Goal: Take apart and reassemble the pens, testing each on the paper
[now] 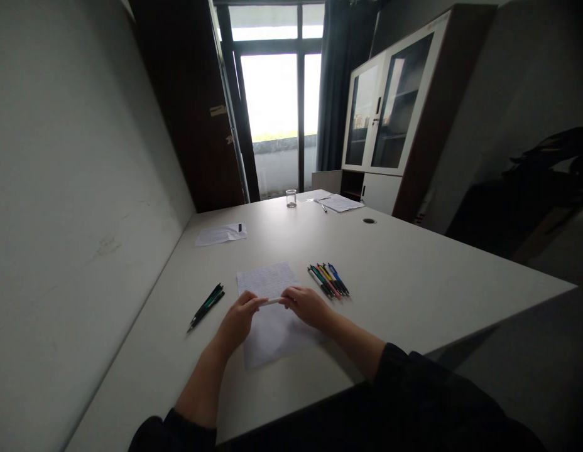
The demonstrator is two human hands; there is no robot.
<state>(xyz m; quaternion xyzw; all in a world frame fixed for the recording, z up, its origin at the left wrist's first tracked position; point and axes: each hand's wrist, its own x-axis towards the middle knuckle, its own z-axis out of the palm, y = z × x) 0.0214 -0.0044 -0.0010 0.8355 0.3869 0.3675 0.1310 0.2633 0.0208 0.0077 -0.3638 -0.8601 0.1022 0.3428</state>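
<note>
Both my hands hold one thin white pen level above a sheet of paper with writing on its upper part. My left hand pinches the pen's left end, and my right hand grips the right end; the fingers hide both tips. To the right of the sheet lies a row of several coloured pens, side by side. A small group of dark and green pens rests on the table left of my left hand.
On the white table, a printed sheet with a small dark object lies at the far left. A clear glass stands at the back, near papers and a pen. A round cable hole is at the right, and a wall borders the left edge.
</note>
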